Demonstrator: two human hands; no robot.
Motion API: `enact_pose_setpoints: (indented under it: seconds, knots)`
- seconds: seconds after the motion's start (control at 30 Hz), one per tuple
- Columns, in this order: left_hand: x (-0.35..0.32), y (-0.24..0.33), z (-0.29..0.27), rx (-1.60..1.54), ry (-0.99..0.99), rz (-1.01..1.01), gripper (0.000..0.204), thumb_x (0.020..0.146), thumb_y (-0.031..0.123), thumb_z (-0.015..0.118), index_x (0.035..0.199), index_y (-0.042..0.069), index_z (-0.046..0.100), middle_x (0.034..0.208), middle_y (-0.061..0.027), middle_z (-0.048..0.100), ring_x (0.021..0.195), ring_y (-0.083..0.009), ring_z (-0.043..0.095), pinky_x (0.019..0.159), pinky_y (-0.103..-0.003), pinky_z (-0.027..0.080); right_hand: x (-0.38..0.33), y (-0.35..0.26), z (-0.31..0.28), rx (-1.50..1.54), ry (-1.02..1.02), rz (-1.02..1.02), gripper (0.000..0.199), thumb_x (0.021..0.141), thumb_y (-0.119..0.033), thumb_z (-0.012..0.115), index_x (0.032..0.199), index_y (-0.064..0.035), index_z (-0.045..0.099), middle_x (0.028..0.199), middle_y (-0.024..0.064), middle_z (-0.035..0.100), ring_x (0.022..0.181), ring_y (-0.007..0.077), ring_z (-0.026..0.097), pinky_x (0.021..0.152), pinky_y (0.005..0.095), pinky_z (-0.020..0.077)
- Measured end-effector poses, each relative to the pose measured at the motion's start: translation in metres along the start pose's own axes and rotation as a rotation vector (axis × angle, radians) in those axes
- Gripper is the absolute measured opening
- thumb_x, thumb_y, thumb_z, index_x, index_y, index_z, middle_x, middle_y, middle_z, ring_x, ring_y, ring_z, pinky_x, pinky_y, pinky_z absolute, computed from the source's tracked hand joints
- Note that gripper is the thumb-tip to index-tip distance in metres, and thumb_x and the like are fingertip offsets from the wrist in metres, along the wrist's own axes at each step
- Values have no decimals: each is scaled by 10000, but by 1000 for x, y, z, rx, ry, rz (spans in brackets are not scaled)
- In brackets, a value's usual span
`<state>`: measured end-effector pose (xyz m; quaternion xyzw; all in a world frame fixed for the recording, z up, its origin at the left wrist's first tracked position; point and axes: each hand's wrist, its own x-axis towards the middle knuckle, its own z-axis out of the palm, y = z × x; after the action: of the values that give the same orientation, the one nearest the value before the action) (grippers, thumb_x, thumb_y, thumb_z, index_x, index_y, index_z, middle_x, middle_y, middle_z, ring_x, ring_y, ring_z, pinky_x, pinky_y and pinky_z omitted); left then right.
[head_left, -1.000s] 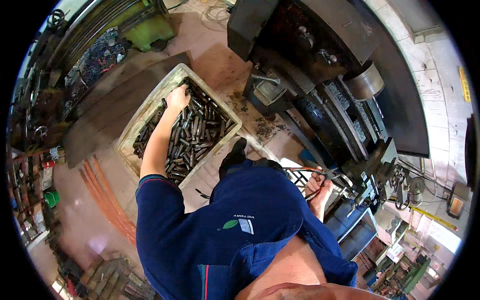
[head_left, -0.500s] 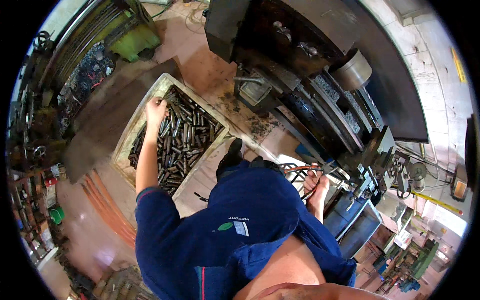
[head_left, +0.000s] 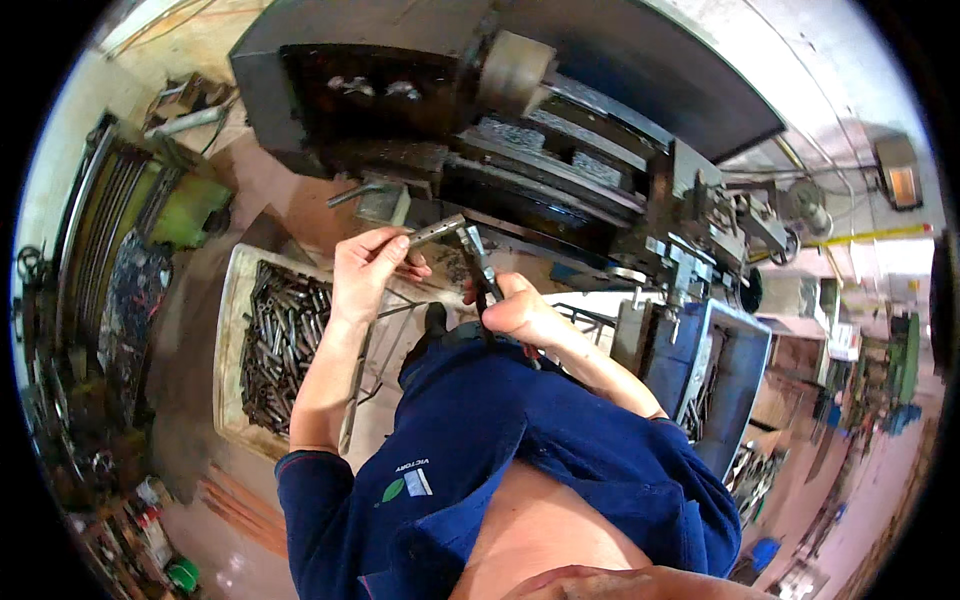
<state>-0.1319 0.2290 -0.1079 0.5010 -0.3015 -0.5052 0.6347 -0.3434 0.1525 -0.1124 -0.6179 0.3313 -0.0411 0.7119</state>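
My left hand (head_left: 372,270) pinches a short metal rod (head_left: 436,231) between thumb and fingers, in front of my body. My right hand (head_left: 513,306) is wrapped round a caliper (head_left: 473,252), whose silver jaws meet the far end of the rod. Whether the jaws touch it all round I cannot tell. Left of my left forearm stands a pale plastic bin (head_left: 228,362), filled with many similar dark metal rods (head_left: 283,335).
A large dark lathe (head_left: 560,165) stretches across the far side. On the right is a blue bin (head_left: 742,372) with metal pieces inside. Copper-coloured bars (head_left: 243,513) lie on the floor at left, and a green machine (head_left: 190,210) stands far left.
My left hand has left the pale bin and moved right, bringing a metal rod. My right hand has moved left with the caliper to meet it. The view has turned to the right.
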Motion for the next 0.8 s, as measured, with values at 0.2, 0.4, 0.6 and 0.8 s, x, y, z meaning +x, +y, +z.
enact_pose_setpoints:
  seconds: [0.2,0.4,0.6,0.8]
  knots:
    - [8,-18,43,55,-143,-79,232,860,134,551,968,-70,578,722,-118,626,621,-176,624,558,-265,521,-24,3,-13,-86,207,-32,366,575,-204,568,837,42,504,714,151,544,699,259,536,627,349,409]
    - [17,-18,60,120,-232,-86,220,868,114,528,980,-69,573,721,-114,623,636,-180,620,570,-270,509,-28,21,-17,-196,352,-101,330,582,-183,572,812,41,496,710,219,528,692,364,532,631,397,409]
    - [33,-23,60,85,-294,-157,221,865,129,541,981,-56,573,710,-103,622,633,-163,616,570,-257,505,-31,4,-14,-280,509,100,302,576,-129,565,837,16,516,702,215,529,697,398,523,643,390,431]
    - [57,-39,44,136,-200,-136,231,854,113,545,1011,-56,543,675,-96,616,608,-143,608,563,-242,483,-16,30,-23,235,556,-30,224,588,-46,532,805,4,509,676,37,505,642,173,503,580,286,396]
